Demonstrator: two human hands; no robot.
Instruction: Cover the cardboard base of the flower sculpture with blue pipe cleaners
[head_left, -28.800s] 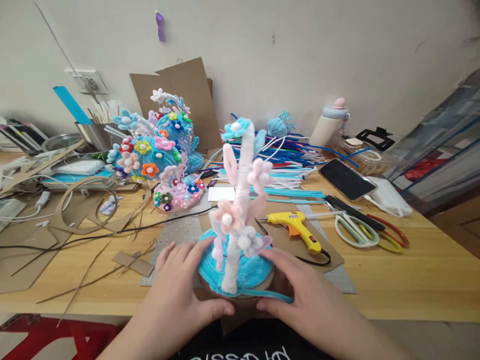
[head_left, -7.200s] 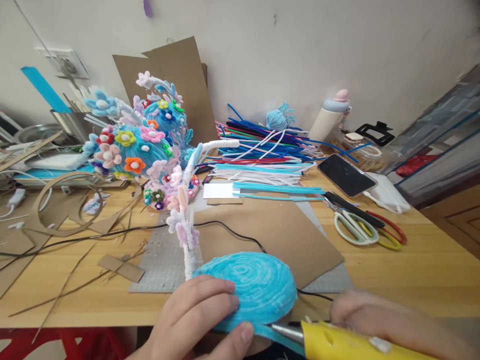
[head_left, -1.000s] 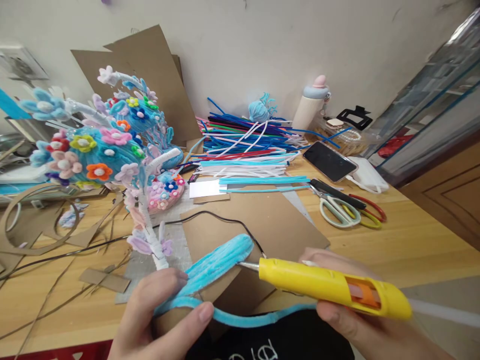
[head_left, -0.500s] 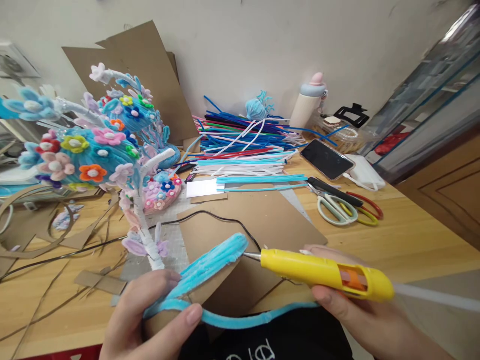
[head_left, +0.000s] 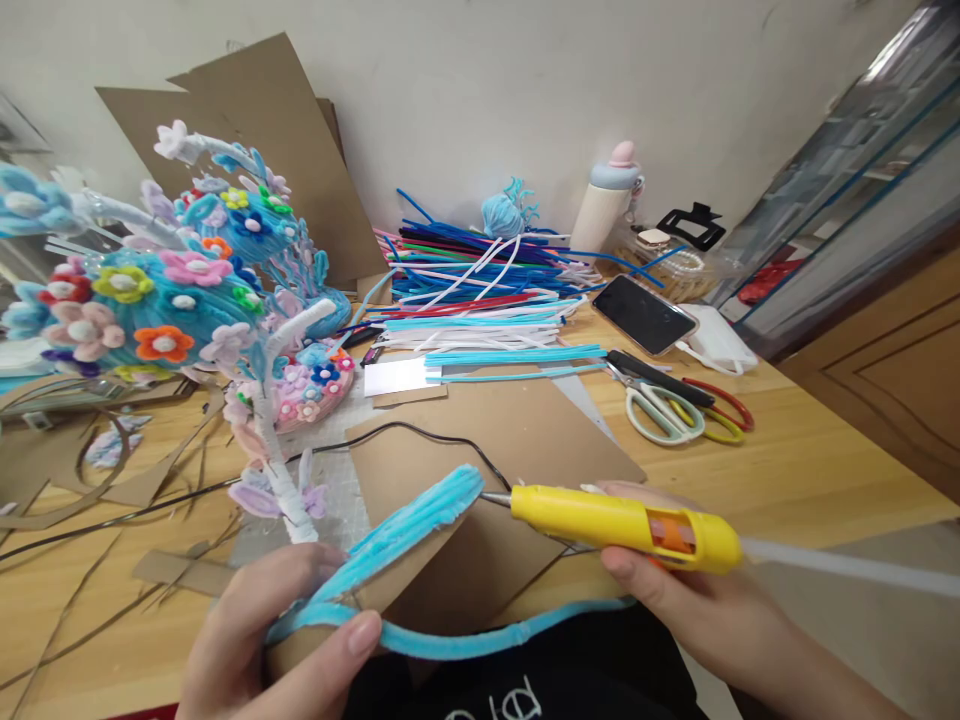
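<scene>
My left hand [head_left: 277, 630] grips a cardboard piece [head_left: 390, 590] partly covered with rows of light blue pipe cleaner [head_left: 420, 520]. A loose blue pipe cleaner strand [head_left: 457, 640] runs from under my left thumb in a curve toward my right hand [head_left: 667, 590]. Wrapped in my right hand is a yellow hot glue gun [head_left: 592, 520], with a white glue stick [head_left: 840, 560] out of its back end. Its metal nozzle touches or nearly touches the upper end of the blue rows; I cannot tell which.
Flower-covered pipe cleaner decorations [head_left: 180, 310] stand at left, close to my left hand. A black cord [head_left: 405, 424] crosses the table. Behind lie bundled pipe cleaners [head_left: 480, 270], scissors [head_left: 664, 410], a phone [head_left: 645, 313] and a bottle [head_left: 604, 210]. Cardboard scraps [head_left: 180, 570] litter the left.
The whole view has shifted slightly, so most things sit further left. The glue gun stays at the end of the blue rows, and both hands keep their holds.
</scene>
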